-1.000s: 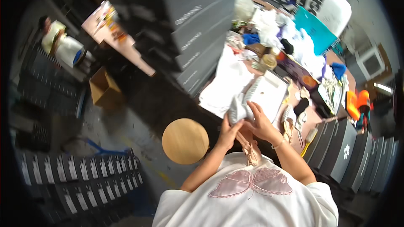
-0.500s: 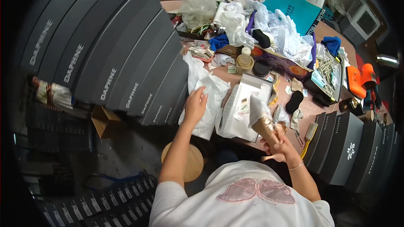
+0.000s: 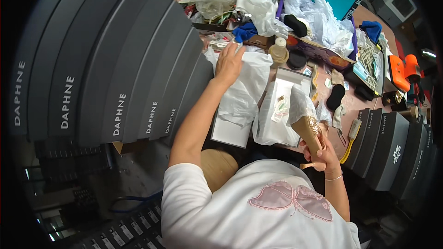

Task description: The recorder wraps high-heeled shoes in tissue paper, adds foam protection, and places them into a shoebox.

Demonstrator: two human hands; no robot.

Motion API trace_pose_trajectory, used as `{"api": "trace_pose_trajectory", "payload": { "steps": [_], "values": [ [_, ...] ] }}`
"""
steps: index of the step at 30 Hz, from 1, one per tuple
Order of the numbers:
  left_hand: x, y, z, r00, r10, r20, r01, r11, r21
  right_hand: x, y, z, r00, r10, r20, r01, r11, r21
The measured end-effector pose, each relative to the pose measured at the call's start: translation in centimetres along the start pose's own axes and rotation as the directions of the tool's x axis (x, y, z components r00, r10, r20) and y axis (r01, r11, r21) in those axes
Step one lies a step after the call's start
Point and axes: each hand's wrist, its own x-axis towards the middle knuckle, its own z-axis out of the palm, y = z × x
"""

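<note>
My right hand point(image 3: 324, 154) is closed round the heel end of a high-heeled shoe point(image 3: 306, 131), whose tan sole faces up. Gold glitter shows along the shoe's side, and thin white wrapping covers its toe. Stretched out to the far left, my left hand point(image 3: 229, 66) has its fingers extended over the far edge of the white tissue paper point(image 3: 240, 94), by some small packets point(image 3: 219, 42) and a blue cloth point(image 3: 244, 32). Its fingertips are partly hidden. Beneath the shoe's toe lies an open shoe box point(image 3: 295, 77) lined with white paper, with small items inside.
Dark grey shoe boxes point(image 3: 138, 64) are stacked high at left; more boxes point(image 3: 385, 150) stand at right. Behind are a bottle point(image 3: 278, 50), a round black lid point(image 3: 296, 59) and a box of crumpled paper point(image 3: 318, 50). A yellow-handled brush point(image 3: 353, 138) lies right of the shoe.
My left hand has moved farther away across the tissue paper toward the small packets. The right hand keeps hold of the shoe, and the view has shifted a little.
</note>
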Motion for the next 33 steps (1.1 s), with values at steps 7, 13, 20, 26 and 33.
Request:
{"api": "trace_pose_trajectory", "payload": {
  "steps": [7,13,20,26,33],
  "values": [
    [-15.9,0.7,4.8,0.911,-0.049,0.410,0.088,0.993,-0.077,2.3,1.7,1.1,0.994,-0.019,0.105,-0.014,0.951,0.309],
    [-19.6,-1.7,12.0,0.935,-0.215,0.283,0.227,0.974,-0.010,3.0,5.4,-0.1,0.985,-0.028,0.168,-0.103,0.691,0.716],
    [-14.8,-2.1,9.0,0.873,-0.168,0.459,0.358,0.859,-0.367,3.3,6.0,-0.1,0.983,-0.129,0.129,-0.019,0.633,0.774],
    [-11.1,0.4,4.6,0.934,-0.304,0.187,0.349,0.887,-0.302,2.8,4.7,-1.6,0.970,-0.040,0.241,-0.115,0.793,0.599],
    [-5.5,9.2,-3.3,0.776,-0.576,0.256,0.597,0.543,-0.590,3.9,-0.7,2.6,0.857,0.231,0.460,-0.363,0.905,0.221]
  ]
}}
